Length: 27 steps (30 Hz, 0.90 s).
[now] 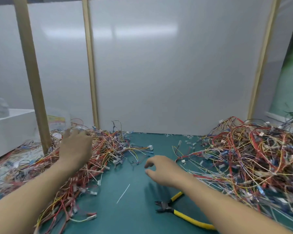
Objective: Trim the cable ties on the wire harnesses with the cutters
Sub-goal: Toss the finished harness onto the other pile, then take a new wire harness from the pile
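Two big heaps of wire harnesses lie on a teal mat (135, 208): a left heap (100, 149) and a right heap (254, 152), red, yellow, blue and white wires tangled. My left hand (75, 147) reaches over the far part of the left heap; its fingertips are blurred and hidden among the wires. My right hand (161, 169) hovers above the mat between the heaps, fingers loosely curled, holding nothing. The cutters (172, 208) with yellow handles lie on the mat, jaws open, just under my right forearm. A cut white cable tie tail (123, 193) lies loose on the mat.
A white panel wall (167, 73) with wooden posts (30, 68) closes the back of the bench. A white box (8, 130) stands at far left behind the left heap. Small white tie offcuts litter the mat's far edge (186, 136).
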Available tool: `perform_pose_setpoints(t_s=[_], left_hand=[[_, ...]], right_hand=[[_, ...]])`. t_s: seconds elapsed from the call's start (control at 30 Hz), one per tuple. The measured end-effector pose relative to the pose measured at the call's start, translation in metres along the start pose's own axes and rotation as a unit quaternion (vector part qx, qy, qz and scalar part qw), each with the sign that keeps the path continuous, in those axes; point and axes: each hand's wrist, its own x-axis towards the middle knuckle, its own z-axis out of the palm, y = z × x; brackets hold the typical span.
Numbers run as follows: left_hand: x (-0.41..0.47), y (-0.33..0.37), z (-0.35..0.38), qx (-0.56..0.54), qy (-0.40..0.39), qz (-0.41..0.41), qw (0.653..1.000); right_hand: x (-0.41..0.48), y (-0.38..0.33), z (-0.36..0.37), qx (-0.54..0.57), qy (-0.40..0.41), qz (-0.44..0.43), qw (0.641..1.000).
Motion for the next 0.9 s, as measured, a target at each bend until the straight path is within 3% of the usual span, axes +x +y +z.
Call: perform_pose_setpoints(t_s=[0.1,0.17,0.27,0.33,0.4,0.47,0.53,0.57,0.63,0.7,0.73,0.8,0.87,0.9], left_hand=[[-0.009,0.036,-0.016,-0.154,0.004,0.03,0.988],[-0.021,0.064,-0.021,-0.327,-0.015,0.046,0.944],[-0.044,0.105,-0.022,-0.429,-0.077,0.105,0.894],[-0.061,0.124,-0.019,-0.433,-0.142,0.172,0.873],[-0.073,0.131,-0.012,-0.365,-0.198,0.225,0.881],[-0.077,0.125,-0.01,-0.201,-0.159,0.268,0.929],[-0.075,0.113,-0.009,-0.156,-0.082,0.305,0.936],[-0.072,0.105,-0.011,-0.201,-0.065,0.311,0.927],[-0.061,0.087,-0.007,-0.288,-0.036,0.267,0.919],[-0.039,0.062,0.009,-0.283,0.012,0.164,0.945],[-0.028,0.048,0.019,-0.25,0.002,0.099,0.963],[-0.013,0.027,0.036,-0.159,-0.089,0.007,0.983],[-0.006,0.018,0.046,-0.116,-0.168,-0.005,0.979],[-0.004,0.017,0.048,-0.122,-0.168,0.001,0.978]], right_hand=[[0.007,-0.005,0.011,0.123,0.029,0.021,0.992],[0.01,-0.01,0.019,0.206,0.023,0.031,0.978],[0.014,-0.019,0.032,0.428,-0.016,0.097,0.899],[0.013,-0.02,0.04,0.525,-0.017,0.133,0.84],[0.012,-0.017,0.044,0.558,-0.011,0.156,0.815],[0.011,-0.012,0.043,0.602,-0.02,0.169,0.781],[0.012,-0.008,0.04,0.653,-0.025,0.172,0.738],[0.012,-0.007,0.039,0.66,-0.028,0.167,0.732],[0.013,-0.006,0.038,0.638,-0.03,0.149,0.754],[0.013,-0.005,0.038,0.61,-0.024,0.146,0.779],[0.012,-0.003,0.037,0.602,-0.017,0.15,0.784],[0.012,0.001,0.035,0.598,-0.001,0.158,0.786],[0.01,0.006,0.032,0.59,0.009,0.162,0.791],[0.01,0.008,0.032,0.584,0.01,0.161,0.796]])
